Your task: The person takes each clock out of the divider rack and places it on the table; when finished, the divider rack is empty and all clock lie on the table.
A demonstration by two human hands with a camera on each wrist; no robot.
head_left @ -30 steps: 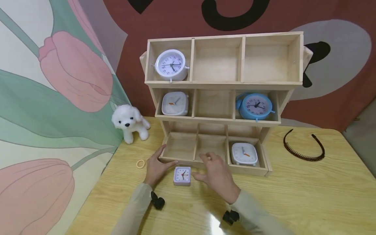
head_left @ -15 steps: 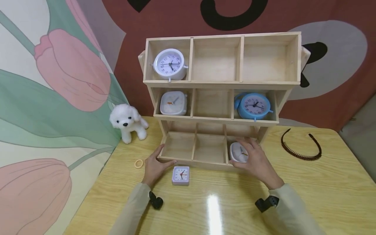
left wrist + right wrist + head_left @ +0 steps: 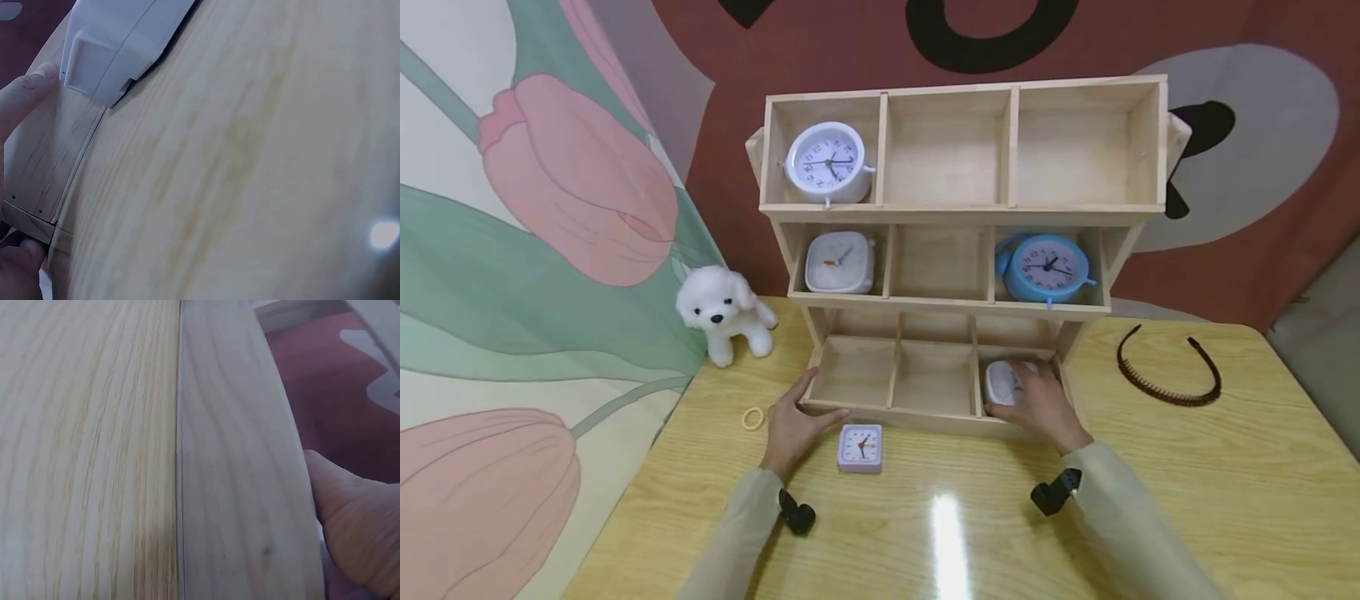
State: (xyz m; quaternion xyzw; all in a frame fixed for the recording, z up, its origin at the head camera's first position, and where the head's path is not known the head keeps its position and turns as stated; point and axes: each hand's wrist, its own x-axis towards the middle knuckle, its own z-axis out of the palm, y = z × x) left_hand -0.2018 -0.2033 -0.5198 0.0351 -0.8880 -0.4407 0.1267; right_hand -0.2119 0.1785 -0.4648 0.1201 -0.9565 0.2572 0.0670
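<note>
My right hand (image 3: pixel 1045 404) grips a rounded white alarm clock (image 3: pixel 1000 383) in the bottom right compartment of the wooden shelf (image 3: pixel 940 421), covering much of its face. In the right wrist view the thumb (image 3: pixel 344 494) shows behind the front board (image 3: pixel 244 462). My left hand (image 3: pixel 793 425) holds the shelf's lower left corner, thumb along the front and fingers round the side. Close to that thumb, a small lilac square clock (image 3: pixel 860 448) stands on the table; its side (image 3: pixel 112 50) shows in the left wrist view.
Higher compartments hold a round white alarm clock (image 3: pixel 829 162), a squarish white clock (image 3: pixel 839 262) and a blue alarm clock (image 3: pixel 1047 268). A plush dog (image 3: pixel 718 312) and a small ring (image 3: pixel 752 418) are at left. A brown headband (image 3: pixel 1172 396) lies at right.
My right hand has moved from beside the lilac clock to the bottom right compartment and closed over the white alarm clock. My left hand has stayed at the shelf corner.
</note>
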